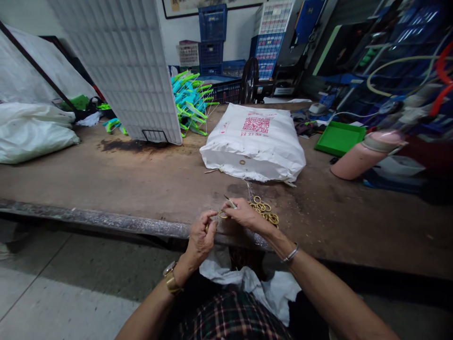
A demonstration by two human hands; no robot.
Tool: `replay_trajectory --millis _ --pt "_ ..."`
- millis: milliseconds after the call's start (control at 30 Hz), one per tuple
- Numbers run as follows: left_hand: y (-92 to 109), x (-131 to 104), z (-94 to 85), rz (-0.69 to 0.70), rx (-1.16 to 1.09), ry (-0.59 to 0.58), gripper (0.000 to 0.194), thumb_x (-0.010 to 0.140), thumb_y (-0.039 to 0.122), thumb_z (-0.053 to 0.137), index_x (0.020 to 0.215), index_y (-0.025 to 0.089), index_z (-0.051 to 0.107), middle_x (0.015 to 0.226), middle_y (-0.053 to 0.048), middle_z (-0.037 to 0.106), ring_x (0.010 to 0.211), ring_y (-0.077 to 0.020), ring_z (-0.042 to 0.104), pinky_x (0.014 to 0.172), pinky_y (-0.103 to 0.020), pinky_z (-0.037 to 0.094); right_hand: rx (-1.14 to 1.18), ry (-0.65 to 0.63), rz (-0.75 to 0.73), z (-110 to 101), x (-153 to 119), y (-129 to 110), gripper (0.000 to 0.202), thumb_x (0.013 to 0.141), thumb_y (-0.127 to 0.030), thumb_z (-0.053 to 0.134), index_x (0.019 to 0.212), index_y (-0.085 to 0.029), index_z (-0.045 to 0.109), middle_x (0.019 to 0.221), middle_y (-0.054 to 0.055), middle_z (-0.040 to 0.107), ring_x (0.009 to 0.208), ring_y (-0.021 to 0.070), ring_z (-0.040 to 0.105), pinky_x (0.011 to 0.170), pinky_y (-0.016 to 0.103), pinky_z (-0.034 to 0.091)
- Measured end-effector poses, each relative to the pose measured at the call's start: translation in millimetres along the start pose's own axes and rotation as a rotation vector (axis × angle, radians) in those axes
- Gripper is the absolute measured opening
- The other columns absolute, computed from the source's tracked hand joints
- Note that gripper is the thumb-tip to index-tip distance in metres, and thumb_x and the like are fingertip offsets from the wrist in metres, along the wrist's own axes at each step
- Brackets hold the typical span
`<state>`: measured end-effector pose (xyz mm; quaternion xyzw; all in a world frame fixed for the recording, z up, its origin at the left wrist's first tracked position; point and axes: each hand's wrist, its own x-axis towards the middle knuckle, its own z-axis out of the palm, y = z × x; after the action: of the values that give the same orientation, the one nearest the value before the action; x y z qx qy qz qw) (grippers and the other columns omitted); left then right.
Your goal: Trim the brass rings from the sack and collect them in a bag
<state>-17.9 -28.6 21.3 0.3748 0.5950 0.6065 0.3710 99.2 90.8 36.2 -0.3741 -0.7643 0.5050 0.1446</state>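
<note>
My left hand (pixel 202 233) is closed at the table's front edge, and a bit of a brass-coloured ring (pixel 207 227) shows between its fingers. Just to the right, my right hand (pixel 244 215) is closed around a thin pointed tool with a pale handle (pixel 231 203); whether it is a knife cannot be made out. Another brass-coloured ring (pixel 222 215) sits between the fingertips of both hands. Partly hidden behind my right hand and wrist, a small pile of similar rings (pixel 261 206) lies on the table.
A white sack with red print (pixel 251 141) lies beyond my hands. Left of it stands a tall ribbed pale panel (pixel 127 71), with green and blue plastic pieces (pixel 193 104) behind. To the right are a pink bottle (pixel 364 156) and a green tray (pixel 339 138).
</note>
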Motion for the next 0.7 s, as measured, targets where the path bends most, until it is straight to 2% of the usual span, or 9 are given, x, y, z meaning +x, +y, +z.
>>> replay_trajectory --millis 133,233,333,467,700 --pt "1 -3 4.3 0.015 0.036 -0.165 0.017 0.071 0.017 0.063 0.087 0.017 0.069 0.076 -0.004 0.061 0.066 -0.0140 0.048 0.068 -0.023 0.035 0.250 -0.010 0.063 10 -18 3 0.012 0.068 -0.025 0.049 0.064 -0.015 0.055 0.053 -0.006 0.047 0.049 0.0064 0.039 0.048 0.018 0.027" --pt "4 -7 8.3 -0.005 0.032 -0.181 0.009 0.072 0.022 0.064 0.078 0.017 0.068 0.074 -0.004 0.061 0.067 -0.0144 0.049 0.067 -0.023 0.036 0.335 -0.005 0.147 18 -27 3 0.013 0.070 -0.027 0.048 0.068 -0.016 0.054 0.051 -0.007 0.045 0.045 0.0057 0.035 0.045 0.018 0.025" --pt "4 -11 10.9 -0.090 0.001 -0.162 0.016 0.074 0.033 0.062 0.073 0.016 0.062 0.061 0.001 0.054 0.056 -0.0105 0.043 0.057 -0.021 0.034 0.308 0.029 0.123 22 -34 2 0.021 0.074 -0.033 0.047 0.064 -0.016 0.052 0.052 -0.006 0.045 0.046 0.0058 0.035 0.046 0.018 0.026" --pt "-1 -15 13.1 -0.276 -0.095 -0.163 0.031 0.074 0.046 0.059 0.074 0.016 0.051 0.053 0.006 0.044 0.043 -0.0052 0.034 0.043 -0.018 0.026 0.264 0.081 0.048 26 -41 2 0.025 0.072 -0.039 0.050 0.061 -0.016 0.049 0.054 -0.006 0.044 0.052 0.0069 0.037 0.048 0.018 0.029" --pt "1 -19 15.9 -0.442 -0.298 -0.234 0.036 0.070 0.049 0.063 0.075 0.017 0.047 0.056 0.007 0.044 0.040 -0.0024 0.032 0.037 -0.016 0.017 0.191 0.118 0.020 27 -45 5 0.026 0.074 -0.037 0.047 0.057 -0.016 0.048 0.052 -0.006 0.040 0.052 0.0073 0.034 0.049 0.019 0.026"
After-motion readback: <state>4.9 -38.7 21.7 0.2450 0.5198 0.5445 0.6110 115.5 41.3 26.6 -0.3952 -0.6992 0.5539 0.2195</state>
